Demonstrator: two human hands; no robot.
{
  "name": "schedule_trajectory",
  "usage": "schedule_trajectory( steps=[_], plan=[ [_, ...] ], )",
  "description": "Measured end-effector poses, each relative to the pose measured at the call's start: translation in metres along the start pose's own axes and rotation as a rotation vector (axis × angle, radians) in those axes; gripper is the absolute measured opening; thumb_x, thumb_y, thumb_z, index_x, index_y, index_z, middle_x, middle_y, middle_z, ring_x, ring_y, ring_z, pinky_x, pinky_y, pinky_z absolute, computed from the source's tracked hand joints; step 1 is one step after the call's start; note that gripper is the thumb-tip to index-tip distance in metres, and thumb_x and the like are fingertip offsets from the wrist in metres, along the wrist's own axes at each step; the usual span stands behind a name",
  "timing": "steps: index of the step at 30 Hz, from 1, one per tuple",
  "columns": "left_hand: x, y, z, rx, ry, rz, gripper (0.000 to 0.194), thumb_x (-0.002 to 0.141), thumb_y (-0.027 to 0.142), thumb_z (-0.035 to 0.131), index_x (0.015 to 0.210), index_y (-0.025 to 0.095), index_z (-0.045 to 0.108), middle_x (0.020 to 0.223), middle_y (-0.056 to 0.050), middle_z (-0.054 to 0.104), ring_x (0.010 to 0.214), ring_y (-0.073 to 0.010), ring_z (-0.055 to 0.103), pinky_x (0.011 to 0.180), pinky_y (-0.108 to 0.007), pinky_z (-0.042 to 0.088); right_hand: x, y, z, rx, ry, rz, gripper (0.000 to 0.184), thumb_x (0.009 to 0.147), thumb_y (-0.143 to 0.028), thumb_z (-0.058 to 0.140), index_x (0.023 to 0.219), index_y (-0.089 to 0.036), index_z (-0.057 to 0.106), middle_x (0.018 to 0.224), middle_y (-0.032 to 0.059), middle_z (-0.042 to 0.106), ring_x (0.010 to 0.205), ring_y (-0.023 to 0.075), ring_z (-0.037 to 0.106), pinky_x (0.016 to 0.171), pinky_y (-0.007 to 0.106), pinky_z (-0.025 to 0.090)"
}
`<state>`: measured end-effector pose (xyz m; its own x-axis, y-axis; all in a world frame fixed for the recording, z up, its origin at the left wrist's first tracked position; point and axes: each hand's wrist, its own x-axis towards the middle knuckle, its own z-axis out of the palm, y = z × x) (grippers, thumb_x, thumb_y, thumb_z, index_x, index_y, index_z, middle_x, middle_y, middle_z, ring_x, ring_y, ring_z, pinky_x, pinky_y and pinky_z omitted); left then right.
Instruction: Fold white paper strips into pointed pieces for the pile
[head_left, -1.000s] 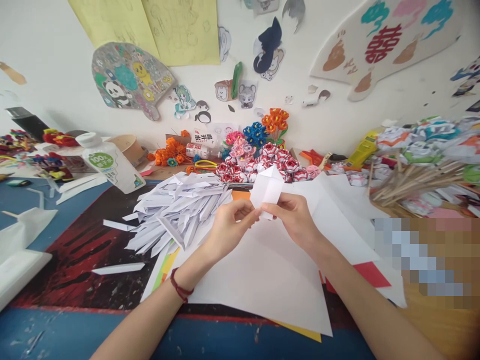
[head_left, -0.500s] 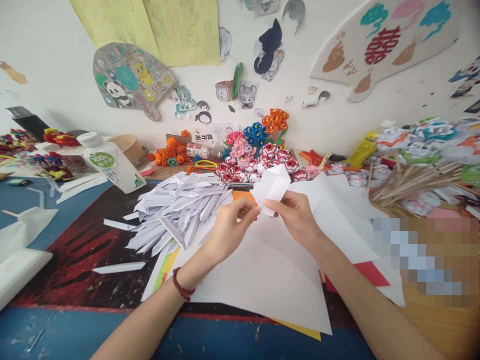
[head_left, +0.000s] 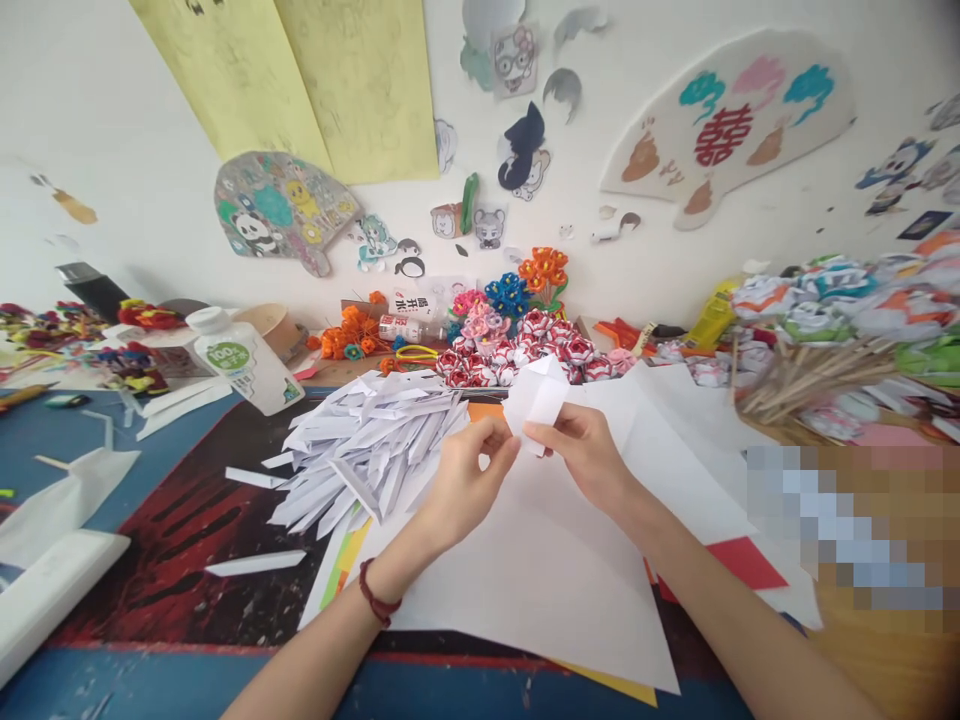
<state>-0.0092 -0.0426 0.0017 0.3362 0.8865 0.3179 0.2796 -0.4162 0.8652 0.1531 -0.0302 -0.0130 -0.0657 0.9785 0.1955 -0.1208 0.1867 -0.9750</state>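
A folded piece of white paper (head_left: pixel 537 392) is up in front of me, above the large white sheets (head_left: pixel 525 570). My right hand (head_left: pixel 581 447) pinches its lower right part, thumb in front and fingers behind. My left hand (head_left: pixel 474 472) is closed at the paper's lower left edge, thumb and forefinger together; fingertips meet the paper there. A dark red braided band circles my left wrist. Left of my hands lies a heap of folded white paper strips (head_left: pixel 367 450), with a few loose ones beside it.
Behind my hands are red-and-white paper flowers (head_left: pixel 536 345). A white bottle (head_left: pixel 244 360) leans at the back left. Flowers on wooden sticks (head_left: pixel 817 370) lie to the right. A red paper piece (head_left: pixel 746 563) lies beneath my right forearm. A white box (head_left: pixel 60 600) sits at the left edge.
My view has tilted up a little and shifted, so the table sits lower in it. Both hands stay at the folded paper, with only slight finger movement.
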Motion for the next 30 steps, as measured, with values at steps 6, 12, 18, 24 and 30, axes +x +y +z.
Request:
schedule_trajectory(
  steps=[6, 12, 18, 24, 30],
  plan=[
    [0.0, 0.002, 0.0, -0.035, 0.036, -0.047, 0.018, 0.088, 0.031, 0.051, 0.078, 0.016, 0.054, 0.074, -0.001, 0.058, 0.068, -0.0116, 0.053, 0.066, -0.023, 0.043, -0.001, 0.0, 0.0, -0.004, -0.016, 0.005, 0.017, 0.073, -0.033, 0.071, 0.076, -0.016, 0.068, 0.069, 0.0021, 0.063, 0.062, 0.0129, 0.053, 0.053, 0.025, 0.042],
    [0.0, 0.003, -0.002, -0.01, 0.063, -0.018, 0.02, 0.088, 0.031, 0.05, 0.075, 0.017, 0.053, 0.07, 0.0, 0.055, 0.067, -0.0118, 0.051, 0.067, -0.024, 0.043, -0.001, 0.001, 0.001, -0.032, -0.016, 0.029, 0.022, 0.071, -0.035, 0.072, 0.08, -0.015, 0.069, 0.072, 0.003, 0.065, 0.062, 0.0138, 0.054, 0.054, 0.026, 0.044],
    [-0.001, -0.003, 0.0, 0.043, 0.077, -0.022, 0.018, 0.089, 0.028, 0.047, 0.074, 0.017, 0.049, 0.069, 0.002, 0.051, 0.066, -0.0113, 0.049, 0.065, -0.023, 0.039, -0.001, 0.006, 0.004, -0.014, -0.018, 0.053, 0.022, 0.072, -0.035, 0.072, 0.079, -0.015, 0.068, 0.072, 0.0032, 0.065, 0.062, 0.0134, 0.055, 0.054, 0.025, 0.045],
    [0.001, -0.006, -0.001, 0.085, 0.127, -0.058, 0.02, 0.089, 0.029, 0.047, 0.073, 0.018, 0.051, 0.069, 0.001, 0.054, 0.066, -0.0121, 0.05, 0.065, -0.024, 0.039, -0.002, 0.009, 0.006, 0.002, -0.029, 0.08, 0.025, 0.073, -0.037, 0.07, 0.084, -0.015, 0.066, 0.076, 0.0033, 0.065, 0.064, 0.0139, 0.055, 0.055, 0.026, 0.045],
    [0.001, -0.005, -0.002, 0.071, 0.136, -0.048, 0.022, 0.088, 0.029, 0.047, 0.07, 0.017, 0.051, 0.067, 0.001, 0.054, 0.066, -0.0121, 0.051, 0.065, -0.024, 0.04, -0.003, 0.011, 0.007, -0.003, -0.051, 0.086, 0.025, 0.072, -0.038, 0.07, 0.083, -0.015, 0.065, 0.073, 0.0031, 0.064, 0.062, 0.0138, 0.055, 0.054, 0.026, 0.044]
  ],
)
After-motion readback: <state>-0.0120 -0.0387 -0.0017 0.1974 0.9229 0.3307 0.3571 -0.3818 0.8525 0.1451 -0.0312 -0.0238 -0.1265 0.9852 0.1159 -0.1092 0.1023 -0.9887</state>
